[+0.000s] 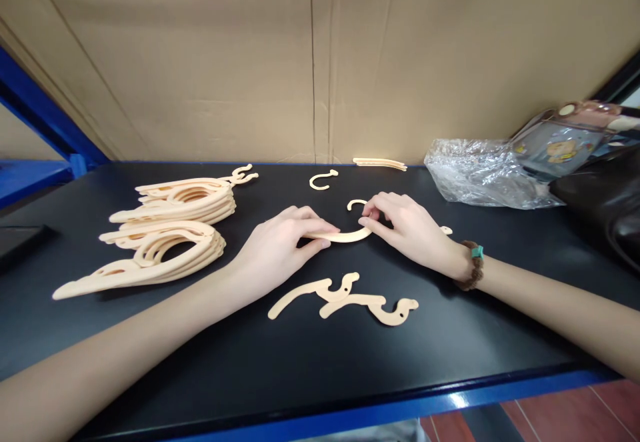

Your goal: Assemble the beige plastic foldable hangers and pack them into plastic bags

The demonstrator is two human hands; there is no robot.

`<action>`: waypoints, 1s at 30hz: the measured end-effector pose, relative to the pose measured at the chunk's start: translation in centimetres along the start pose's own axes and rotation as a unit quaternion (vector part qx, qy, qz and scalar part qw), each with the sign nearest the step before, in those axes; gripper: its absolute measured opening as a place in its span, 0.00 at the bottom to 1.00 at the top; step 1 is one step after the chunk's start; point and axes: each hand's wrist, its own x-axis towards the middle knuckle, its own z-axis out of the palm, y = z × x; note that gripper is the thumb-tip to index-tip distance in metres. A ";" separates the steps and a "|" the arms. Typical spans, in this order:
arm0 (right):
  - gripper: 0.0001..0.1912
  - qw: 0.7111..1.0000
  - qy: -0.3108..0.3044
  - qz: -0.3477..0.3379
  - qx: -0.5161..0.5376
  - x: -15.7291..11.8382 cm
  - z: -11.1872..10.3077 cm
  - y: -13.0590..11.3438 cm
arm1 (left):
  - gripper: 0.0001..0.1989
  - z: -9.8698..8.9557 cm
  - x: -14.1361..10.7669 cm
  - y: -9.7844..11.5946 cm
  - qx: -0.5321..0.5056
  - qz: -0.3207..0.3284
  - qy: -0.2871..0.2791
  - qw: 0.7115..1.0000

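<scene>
Two bare hands meet over the middle of a smooth, matte black tabletop point(475, 322): the left hand point(287, 242) pinches one end of a slim, curved, cream-coloured strip point(346, 236) between thumb and straight fingers, while the right hand point(407, 225), its fingers curled nearly closed, grips the other end. Just beyond the right fingertips shows a cream hook point(350, 204); whether it joins the strip is hidden. A brown fuzzy band with a teal tag point(470, 265) circles the right wrist. On the near side lie two flat, cream, wavy pieces with curled ends point(300, 291). To the left, two stacks of cream, folded, looped hanger-like pieces point(173, 255) sit one behind the other. Farther back rest a loose cream C-shaped hook point(327, 175) and, to its right, a few narrow cream strips point(380, 163). Crinkled clear plastic wrapping point(475, 175) lies at the far right, beside a glossy black item point(600, 195). Tall brown cardboard point(240, 62) walls the far edge, blue metal framing point(450, 399) borders the table, and reddish floor tiles point(590, 405) show below at the near right.
</scene>
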 end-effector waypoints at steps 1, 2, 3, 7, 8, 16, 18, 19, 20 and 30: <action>0.07 1.000 0.008 -0.015 0.000 -0.1 -0.1 -0.1 | 0.11 0.2 0.0 0.1 0.002 0.009 0.004 1.000; 0.08 0.999 0.013 -0.036 -0.002 -0.1 -0.2 -0.2 | 0.11 0.3 0.0 0.1 -0.002 0.017 0.007 1.000; 0.08 0.998 0.012 -0.064 -0.002 -0.2 -0.3 -0.3 | 0.11 0.5 0.0 0.1 -0.010 0.025 0.009 1.000; 0.10 0.980 -0.044 -0.192 -0.007 -0.4 -0.6 -0.9 | 0.10 0.7 0.2 0.0 -0.051 0.050 0.005 0.997; 0.09 0.977 -0.054 -0.206 -0.009 -0.4 -0.6 -1.0 | 0.10 0.7 0.2 0.0 -0.055 0.052 0.003 0.997; 0.05 0.992 -0.048 -0.119 -0.015 -0.3 -0.3 -0.8 | 0.15 -0.7 0.1 -0.1 0.017 0.077 0.066 0.995; 0.11 0.993 -0.052 -0.104 -0.021 -0.3 -0.2 -0.6 | 0.16 -1.1 0.0 0.2 0.041 0.075 0.072 0.994; 0.13 0.993 -0.054 -0.097 -0.024 -0.2 -0.2 -0.6 | 0.17 -1.3 -0.1 0.4 0.052 0.075 0.071 0.993; 0.15 0.994 -0.055 -0.091 -0.026 -0.2 -0.2 -0.6 | 0.18 -1.4 -0.1 0.6 0.063 0.079 0.067 0.993; 0.19 0.970 0.108 0.028 0.217 -0.2 -0.2 0.1 | 0.18 -1.4 -1.1 2.7 0.145 0.209 -0.028 0.967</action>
